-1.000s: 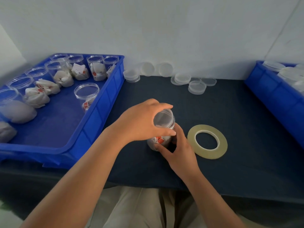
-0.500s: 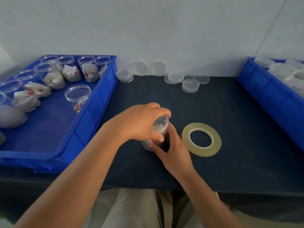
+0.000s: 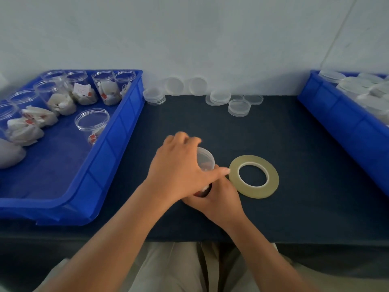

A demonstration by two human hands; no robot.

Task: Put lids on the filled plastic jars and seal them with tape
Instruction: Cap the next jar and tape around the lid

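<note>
Since the frame half a second back, your left hand (image 3: 181,171) is lying further across the lid (image 3: 205,159), with the thumb now stretching right until its tip is nearly touching the tape roll (image 3: 254,192). Your fingers are curling over the far edge of the lid and gripping it on top of the jar (image 3: 202,191). Your right hand (image 3: 219,199) is sitting lower and closer to you, tucked under the left wrist. It seems to be wrapping round the jar's lower body, though most of its fingers are hidden. The jar is standing on the dark table (image 3: 305,197) just left of the tape roll, which is lying flat. To your left, open jars (image 3: 92,123) holding white packets are waiting in a blue bin (image 3: 117,144). Loose lids (image 3: 239,107) are lying along the wall at the back. A second blue bin (image 3: 336,127) is standing at your right.
</note>
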